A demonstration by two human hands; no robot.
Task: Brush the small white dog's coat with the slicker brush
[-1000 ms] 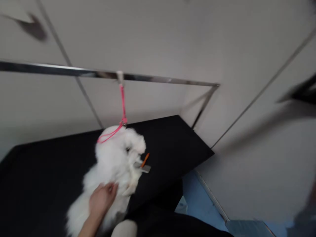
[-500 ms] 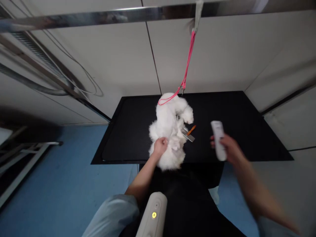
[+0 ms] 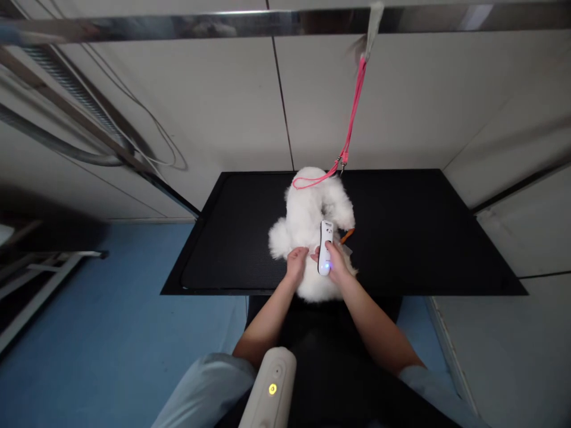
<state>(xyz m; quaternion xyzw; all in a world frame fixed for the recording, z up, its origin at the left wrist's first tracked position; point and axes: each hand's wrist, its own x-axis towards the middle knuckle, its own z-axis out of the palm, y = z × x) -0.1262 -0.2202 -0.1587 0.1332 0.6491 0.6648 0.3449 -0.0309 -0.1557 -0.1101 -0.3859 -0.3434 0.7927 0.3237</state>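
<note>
A fluffy white dog (image 3: 303,208) lies on the black grooming table (image 3: 401,232), close to its front edge. My left hand (image 3: 297,263) is closed at the dog's near side, its fingertips pinched in the fur; exactly what they grip is partly hidden. In my right hand (image 3: 336,261) is a white pet clipper (image 3: 327,238), held upright with its blue light lit, over the dog's body. An orange-handled comb (image 3: 347,236) rests against the dog on the right, mostly covered by fur and my hand. A pink grooming loop (image 3: 352,119) reaches down onto the dog.
Overhead runs a metal bar (image 3: 223,25) from which the pink loop hangs. A pale device with a yellow light (image 3: 271,386) sticks up in front of my chest. A grey hose (image 3: 66,148) and cables hang along the wall at left, above a metal frame (image 3: 49,285).
My right hand has brought the clipper leftward from over the table to the dog, and its blue light now shows. My left hand has shifted slightly right and up. The comb is more covered.
</note>
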